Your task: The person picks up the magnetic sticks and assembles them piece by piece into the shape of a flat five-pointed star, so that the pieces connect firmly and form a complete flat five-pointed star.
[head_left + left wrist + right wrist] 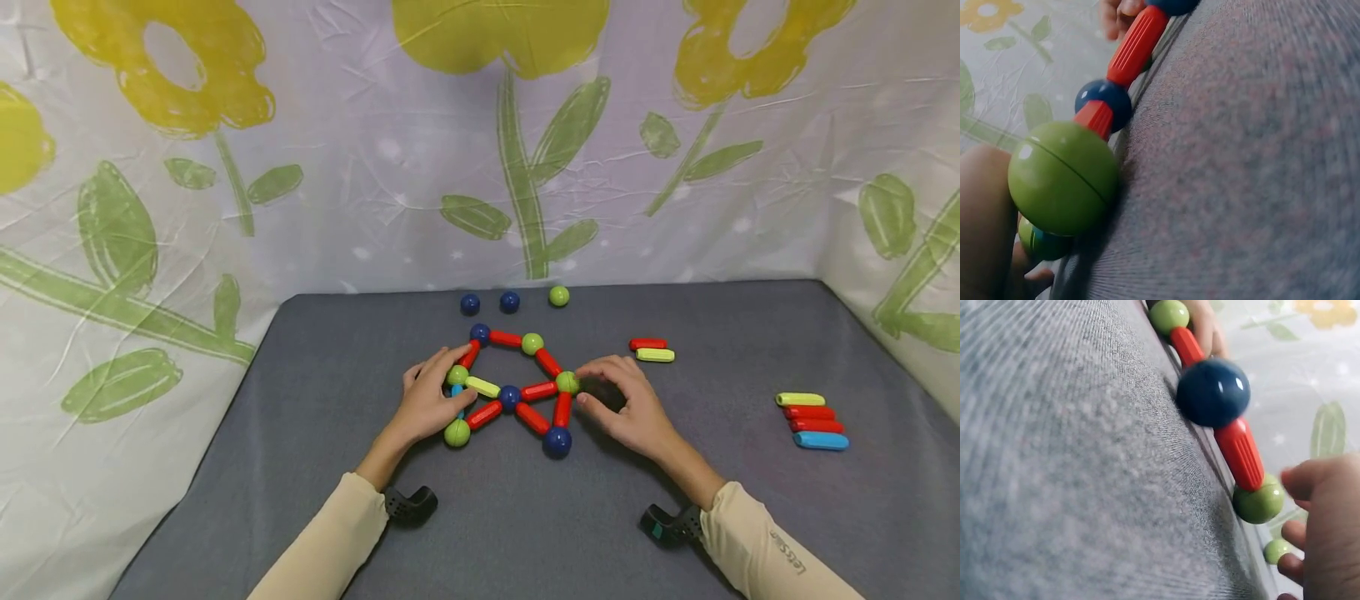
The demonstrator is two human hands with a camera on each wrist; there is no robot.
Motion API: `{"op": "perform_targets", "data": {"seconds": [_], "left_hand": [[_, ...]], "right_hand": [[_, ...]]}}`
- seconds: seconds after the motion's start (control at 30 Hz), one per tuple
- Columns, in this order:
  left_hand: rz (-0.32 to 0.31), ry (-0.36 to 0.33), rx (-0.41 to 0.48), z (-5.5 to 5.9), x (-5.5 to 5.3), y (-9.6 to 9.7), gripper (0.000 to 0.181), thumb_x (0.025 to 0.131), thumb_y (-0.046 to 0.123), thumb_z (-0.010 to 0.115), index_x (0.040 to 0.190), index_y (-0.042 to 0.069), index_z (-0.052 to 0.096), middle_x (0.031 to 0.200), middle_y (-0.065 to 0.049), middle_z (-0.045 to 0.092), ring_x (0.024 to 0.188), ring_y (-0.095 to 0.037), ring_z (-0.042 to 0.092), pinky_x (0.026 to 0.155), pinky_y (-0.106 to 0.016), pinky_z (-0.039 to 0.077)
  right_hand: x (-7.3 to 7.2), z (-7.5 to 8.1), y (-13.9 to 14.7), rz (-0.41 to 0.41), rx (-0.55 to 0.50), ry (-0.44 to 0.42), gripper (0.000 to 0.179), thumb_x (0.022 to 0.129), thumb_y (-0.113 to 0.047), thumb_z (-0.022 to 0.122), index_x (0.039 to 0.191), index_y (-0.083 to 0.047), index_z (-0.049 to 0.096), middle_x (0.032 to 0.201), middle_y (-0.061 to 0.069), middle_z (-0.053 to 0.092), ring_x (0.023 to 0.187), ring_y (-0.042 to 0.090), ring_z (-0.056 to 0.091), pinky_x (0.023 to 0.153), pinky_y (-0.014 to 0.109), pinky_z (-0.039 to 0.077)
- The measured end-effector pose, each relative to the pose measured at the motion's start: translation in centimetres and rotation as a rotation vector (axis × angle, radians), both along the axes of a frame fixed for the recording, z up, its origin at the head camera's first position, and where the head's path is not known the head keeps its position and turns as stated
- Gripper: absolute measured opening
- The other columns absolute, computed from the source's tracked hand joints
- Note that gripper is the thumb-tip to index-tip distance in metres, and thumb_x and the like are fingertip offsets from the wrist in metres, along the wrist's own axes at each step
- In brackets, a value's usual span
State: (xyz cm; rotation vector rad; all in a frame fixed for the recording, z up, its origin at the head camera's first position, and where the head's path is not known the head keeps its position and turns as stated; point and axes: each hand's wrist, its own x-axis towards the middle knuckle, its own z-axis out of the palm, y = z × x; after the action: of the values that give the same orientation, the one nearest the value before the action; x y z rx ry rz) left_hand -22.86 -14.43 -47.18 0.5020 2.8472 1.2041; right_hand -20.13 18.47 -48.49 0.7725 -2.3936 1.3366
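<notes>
Balls and rods join into a flat linked frame on the table, with a blue ball (510, 397) near its middle. My left hand (429, 400) rests at the frame's left side, fingers loosely extended about a green ball (457, 375). Its thumb lies over a light-blue rod (459, 408), partly covering it; a yellow rod (482, 387) runs beside. At the frame's right corner is another green ball (567, 382). My right hand (630, 408) is beside that ball, fingers loosely bent and holding nothing. Nearest me are a blue ball (557, 442) and a green ball (457, 433).
Along the back edge lie two loose blue balls (510, 302) and a green ball (558, 296). A red rod (648, 343) and a yellow rod (655, 355) lie right of the frame. Farther right is a row of rods, with a blue rod (821, 440) nearest me.
</notes>
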Motion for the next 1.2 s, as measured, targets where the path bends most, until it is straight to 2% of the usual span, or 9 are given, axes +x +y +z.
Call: {"op": "perform_targets", "data": {"seconds": [0.1,0.23,0.37,0.47,0.57,0.77,0.93,1.03,1.2], "left_hand": [[-0.053,0.02,-0.007,0.0,0.1,-0.1,0.068,0.094,0.031,0.069,0.156,0.021,0.042,0.16,-0.008,0.044,0.156,-0.032,0.026,0.119,-0.06,0.008],[-0.149,0.033,-0.042,0.1,0.2,-0.2,0.082,0.092,0.054,0.066,0.161,0.026,0.032,0.166,-0.006,0.034,0.157,-0.034,0.022,0.118,-0.064,0.006],[-0.242,-0.036,-0.131,0.7,0.5,-0.3,0.111,0.079,0.065,0.075,0.165,0.031,0.012,0.172,-0.004,0.016,0.16,-0.035,0.009,0.121,-0.064,-0.001],[-0.264,-0.105,-0.161,1.1,0.6,-0.3,0.122,0.076,0.059,0.082,0.165,0.032,0.003,0.173,-0.002,0.007,0.16,-0.033,0.002,0.122,-0.063,-0.005],[-0.249,-0.117,-0.156,1.3,0.6,-0.2,0.119,0.078,0.052,0.081,0.165,0.032,0.002,0.173,-0.001,0.006,0.161,-0.032,0.002,0.122,-0.062,-0.004],[-0.187,-0.047,-0.099,0.9,0.6,-0.2,0.1,0.085,0.039,0.075,0.164,0.027,0.015,0.171,-0.003,0.02,0.159,-0.033,0.012,0.122,-0.059,0.004],[-0.111,0.033,-0.043,0.3,0.3,-0.2,0.082,0.092,0.033,0.072,0.161,0.022,0.028,0.165,-0.003,0.036,0.153,-0.03,0.032,0.119,-0.056,0.014],[-0.074,0.074,-0.027,0.0,0.0,-0.2,0.074,0.096,0.031,0.069,0.159,0.02,0.034,0.161,-0.004,0.043,0.148,-0.029,0.04,0.117,-0.055,0.018],[-0.041,0.109,-0.001,-0.3,-0.2,-0.2,0.064,0.096,0.026,0.068,0.154,0.017,0.043,0.156,-0.007,0.049,0.145,-0.032,0.043,0.115,-0.056,0.022]], "right_hand": [[0.1,0.0,-0.1,-0.009,0.067,-0.015,0.038,0.09,-0.014,0.077,0.127,-0.013,0.069,0.125,0.002,0.069,0.108,0.02,0.052,0.089,0.04,0.03],[0.2,0.0,-0.1,-0.013,0.102,-0.041,0.035,0.091,-0.014,0.075,0.126,-0.015,0.071,0.12,0.001,0.073,0.104,0.019,0.053,0.085,0.036,0.026],[0.3,0.1,-0.1,-0.042,0.097,-0.04,0.032,0.092,-0.012,0.074,0.123,-0.014,0.072,0.116,0.002,0.074,0.1,0.02,0.054,0.084,0.035,0.027],[0.3,0.3,-0.2,-0.054,0.098,-0.045,0.031,0.092,-0.011,0.072,0.123,-0.014,0.072,0.116,0.003,0.074,0.1,0.02,0.054,0.084,0.036,0.028],[0.3,0.4,-0.2,-0.055,0.099,-0.053,0.031,0.092,-0.011,0.073,0.123,-0.014,0.071,0.116,0.003,0.074,0.099,0.02,0.053,0.084,0.036,0.028],[0.3,0.3,-0.2,-0.05,0.094,-0.052,0.031,0.091,-0.012,0.075,0.122,-0.012,0.071,0.116,0.003,0.074,0.1,0.02,0.054,0.085,0.036,0.029],[0.3,0.2,-0.2,-0.033,0.08,-0.04,0.029,0.089,-0.012,0.077,0.118,-0.014,0.072,0.112,0.001,0.074,0.1,0.021,0.056,0.087,0.036,0.032],[0.2,0.1,-0.1,-0.007,0.072,-0.025,0.029,0.089,-0.012,0.078,0.116,-0.017,0.074,0.109,-0.003,0.074,0.1,0.019,0.057,0.088,0.035,0.035],[0.0,-0.2,0.1,0.078,0.033,0.01,0.027,0.087,-0.007,0.078,0.112,-0.019,0.077,0.103,-0.006,0.075,0.094,0.017,0.061,0.084,0.033,0.044]]}}
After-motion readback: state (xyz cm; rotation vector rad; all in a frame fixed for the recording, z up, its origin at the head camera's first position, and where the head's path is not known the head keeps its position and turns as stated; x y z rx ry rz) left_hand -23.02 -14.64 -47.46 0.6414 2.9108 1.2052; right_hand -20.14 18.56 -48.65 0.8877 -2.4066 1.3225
